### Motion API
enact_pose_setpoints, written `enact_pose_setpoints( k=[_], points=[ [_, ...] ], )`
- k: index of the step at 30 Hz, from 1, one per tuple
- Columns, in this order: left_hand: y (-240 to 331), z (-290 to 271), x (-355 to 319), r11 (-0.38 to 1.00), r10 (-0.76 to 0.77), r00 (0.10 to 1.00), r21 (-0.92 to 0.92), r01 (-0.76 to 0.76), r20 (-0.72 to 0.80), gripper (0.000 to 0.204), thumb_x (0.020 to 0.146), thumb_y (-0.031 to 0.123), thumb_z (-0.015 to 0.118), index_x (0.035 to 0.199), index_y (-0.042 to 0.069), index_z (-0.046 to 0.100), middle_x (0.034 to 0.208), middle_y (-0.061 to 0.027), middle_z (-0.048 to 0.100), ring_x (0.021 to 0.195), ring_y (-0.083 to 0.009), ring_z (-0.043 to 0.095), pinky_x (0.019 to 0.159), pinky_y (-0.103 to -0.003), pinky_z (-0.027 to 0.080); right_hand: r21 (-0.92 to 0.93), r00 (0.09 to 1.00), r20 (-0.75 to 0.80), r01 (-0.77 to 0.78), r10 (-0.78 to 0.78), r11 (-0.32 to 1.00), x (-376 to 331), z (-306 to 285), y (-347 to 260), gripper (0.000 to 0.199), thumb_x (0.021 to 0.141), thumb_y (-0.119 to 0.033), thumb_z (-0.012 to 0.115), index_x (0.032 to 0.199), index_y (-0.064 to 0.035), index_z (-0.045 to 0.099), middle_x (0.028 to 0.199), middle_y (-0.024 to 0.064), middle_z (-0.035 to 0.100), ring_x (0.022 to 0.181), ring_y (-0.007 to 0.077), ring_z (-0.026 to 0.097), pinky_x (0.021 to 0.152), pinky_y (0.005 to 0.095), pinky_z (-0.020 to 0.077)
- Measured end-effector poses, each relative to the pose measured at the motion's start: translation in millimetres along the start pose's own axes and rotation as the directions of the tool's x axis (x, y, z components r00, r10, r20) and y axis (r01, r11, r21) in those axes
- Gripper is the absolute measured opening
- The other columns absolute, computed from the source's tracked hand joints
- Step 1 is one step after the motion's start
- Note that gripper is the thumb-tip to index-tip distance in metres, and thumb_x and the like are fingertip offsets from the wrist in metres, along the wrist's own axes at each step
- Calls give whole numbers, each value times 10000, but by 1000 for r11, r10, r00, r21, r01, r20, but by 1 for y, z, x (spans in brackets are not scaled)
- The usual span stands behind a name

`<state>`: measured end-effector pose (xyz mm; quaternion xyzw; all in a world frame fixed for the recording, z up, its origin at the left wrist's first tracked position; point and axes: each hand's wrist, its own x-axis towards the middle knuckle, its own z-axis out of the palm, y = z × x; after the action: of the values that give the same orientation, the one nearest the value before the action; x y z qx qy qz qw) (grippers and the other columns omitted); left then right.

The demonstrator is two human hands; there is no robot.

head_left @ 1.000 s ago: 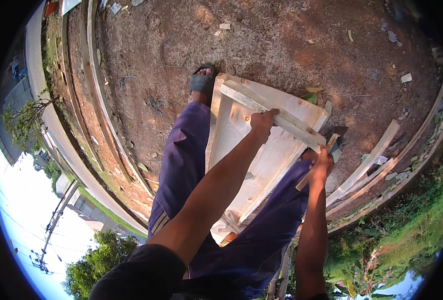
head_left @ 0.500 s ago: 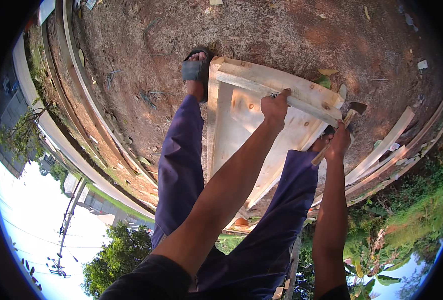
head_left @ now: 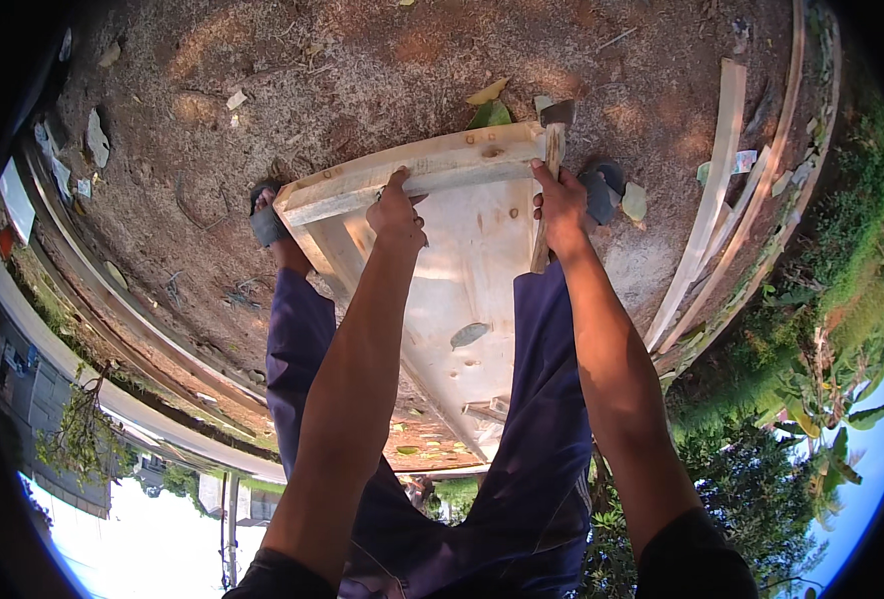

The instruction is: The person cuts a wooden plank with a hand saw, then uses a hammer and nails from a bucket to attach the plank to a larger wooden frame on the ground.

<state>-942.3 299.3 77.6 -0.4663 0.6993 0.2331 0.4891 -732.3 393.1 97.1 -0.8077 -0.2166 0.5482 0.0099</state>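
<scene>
A pale wooden panel (head_left: pixel 452 290) with a framed edge lies between my legs. Across its far end runs a wooden batten (head_left: pixel 472 166), against the outer edge board. My left hand (head_left: pixel 396 215) is closed around the batten near its middle, the thumb on top. At the batten's right end, my right hand (head_left: pixel 562 208) is closed around the wooden handle of a hatchet (head_left: pixel 558 114). Its dark, flared head stands just beyond the panel's right corner, and the handle points back toward me. My right thumb reaches to the batten's end.
My sandalled feet (head_left: pixel 266 226) stand on either side of the panel on bare soil. Long boards (head_left: pixel 706 200) lie to the right, and more long timbers (head_left: pixel 142 285) lie to the left. Leaves (head_left: pixel 490 113) and scraps are scattered beyond the panel.
My view has turned to the right, and the panel appears further left and more squarely ahead. The hatchet handle is now more upright beside the batten's end. Both hands keep their hold.
</scene>
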Motion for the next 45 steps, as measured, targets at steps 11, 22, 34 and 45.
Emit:
enact_pose_setpoints(
  k=[11, 22, 34, 45],
  points=[
    [-2, 7, 17, 997, 79, 996, 3, -79, -51, 299, 885, 338, 752, 990, 96, 612, 704, -122, 647, 456, -128, 322, 447, -305, 299, 68, 999, 22, 23, -25, 997, 7, -1, 6, 320, 864, -297, 837, 891, -40, 649, 701, 3, 574, 534, 88, 512, 416, 276, 417],
    [4, 6, 21, 991, 126, 992, 50, -125, 1, 341, 917, 393, 703, 1127, 137, 620, 833, -134, 705, 480, -96, 339, 466, -283, 303, 145, 1000, -22, -9, 12, 989, 2, 13, -1, 385, 834, -363, 843, 921, -32, 666, 836, 50, 684, 558, 98, 551, 431, 268, 425],
    [10, 4, 27, 994, 85, 996, 66, -86, 19, 345, 976, 388, 638, 1238, 166, 607, 931, -163, 724, 475, -89, 325, 477, -272, 308, -119, 899, -80, 419, -430, 900, -75, -21, -1, 395, 1003, -341, 622, 929, 43, 566, 697, 179, 647, 624, 294, 654, 617, 420, 506],
    [9, 10, 36, 995, 86, 996, 50, -87, 14, 344, 931, 368, 689, 1166, 137, 594, 897, -194, 716, 466, -113, 336, 465, -291, 318, -565, 845, 123, 491, -521, 663, -54, -28, 56, 386, 1062, -369, 522, 1015, 13, 504, 694, 291, 651, 693, 487, 684, 591, 527, 559]
  ],
)
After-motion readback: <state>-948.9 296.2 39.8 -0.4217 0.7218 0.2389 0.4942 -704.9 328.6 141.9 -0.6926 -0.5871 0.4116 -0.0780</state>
